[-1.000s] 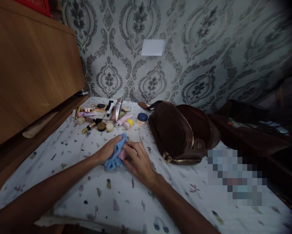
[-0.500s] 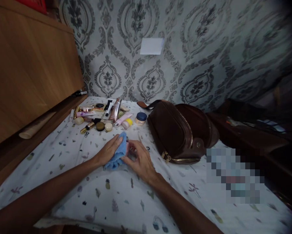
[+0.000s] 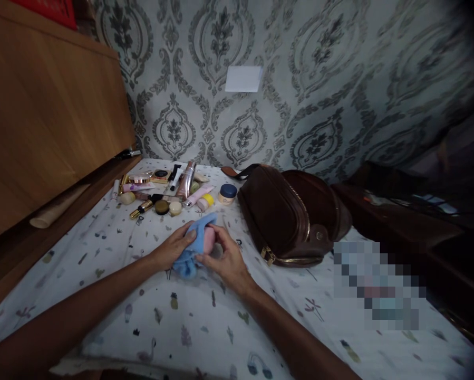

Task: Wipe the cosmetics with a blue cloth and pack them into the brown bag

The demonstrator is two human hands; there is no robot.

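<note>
My left hand (image 3: 172, 248) is closed on a light blue cloth (image 3: 195, 244) and presses it against a small pink object (image 3: 209, 240). My right hand (image 3: 225, 256) grips that pink object from the right side, fingers curled around it. Both hands meet just above a white patterned sheet (image 3: 189, 311) that covers the surface. What exactly the pink object is I cannot make out.
A brown leather bag (image 3: 292, 216) with a gold zip lies right of the hands. Several cosmetics, tubes and small jars (image 3: 169, 187) lie spread out behind them near the patterned wall. A wooden cabinet (image 3: 42, 116) stands at the left, with a dark ledge at the right.
The hands lifted slightly and shifted; the blue cloth now wraps over the pink object, which shows more between the fingers. The bag and cosmetics stay put.
</note>
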